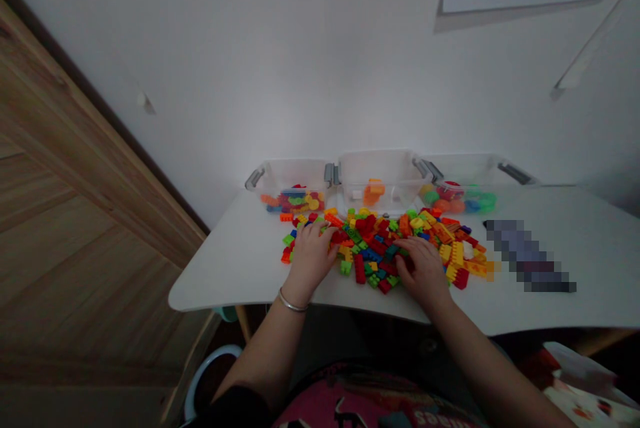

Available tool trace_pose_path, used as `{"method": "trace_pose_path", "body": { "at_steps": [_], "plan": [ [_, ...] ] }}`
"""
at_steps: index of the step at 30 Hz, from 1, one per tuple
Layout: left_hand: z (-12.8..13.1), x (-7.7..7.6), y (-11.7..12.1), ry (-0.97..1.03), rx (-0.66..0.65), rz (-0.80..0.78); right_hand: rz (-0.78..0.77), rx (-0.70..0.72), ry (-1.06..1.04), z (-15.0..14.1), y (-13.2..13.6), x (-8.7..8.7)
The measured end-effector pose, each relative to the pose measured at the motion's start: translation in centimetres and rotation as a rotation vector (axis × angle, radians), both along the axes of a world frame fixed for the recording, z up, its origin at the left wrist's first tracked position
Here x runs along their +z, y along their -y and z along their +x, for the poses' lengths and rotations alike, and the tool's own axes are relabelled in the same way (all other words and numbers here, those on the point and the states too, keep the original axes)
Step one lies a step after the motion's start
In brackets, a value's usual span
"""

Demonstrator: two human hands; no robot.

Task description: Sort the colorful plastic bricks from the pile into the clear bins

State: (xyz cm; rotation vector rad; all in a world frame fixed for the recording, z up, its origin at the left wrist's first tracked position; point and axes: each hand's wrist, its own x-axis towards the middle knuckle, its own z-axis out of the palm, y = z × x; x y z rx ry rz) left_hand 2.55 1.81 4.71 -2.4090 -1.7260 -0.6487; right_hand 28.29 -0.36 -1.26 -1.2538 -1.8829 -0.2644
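Since your left hand point(311, 260) and right hand point(424, 269) curl their fingers on the bricks point(373, 248), grip unclear, a hasty sweep could spill some off the counter point(225, 281).

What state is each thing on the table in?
Pile of plastic building bricks: loose, spread out, mixed colours.
Left hand: palm down on the pile's left side, grip unclear.
Right hand: palm down on the pile's right side, grip unclear.
Left clear bin: no lid on, holds mixed coloured pieces.
Middle clear bin: no lid on, holds a few orange bricks.
Right clear bin: no lid on, holds round coloured pieces.
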Motion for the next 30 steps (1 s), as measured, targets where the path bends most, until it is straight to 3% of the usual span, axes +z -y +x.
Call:
{"method": "trace_pose_path", "body": {
  "at_steps": [5,14,20,30],
  "plan": [
    [0.0,-0.3,-0.1,-0.101,0.079,-0.021,-0.010,0.002,-0.004,0.0,0.0,0.1],
    [-0.4,-2.3,-1.3,-0.150,0.126,-0.015,0.001,0.011,-0.007,0.0,-0.1,-0.1],
    [0.9,-1.1,-1.3,-0.064,0.039,0.044,0.005,0.012,-0.004,0.0,-0.1,0.0],
    [4.5,0.2,-2.2,-0.017,-0.167,0.010,-0.006,0.013,0.001,-0.1,-0.2,0.0]
  ]
}}
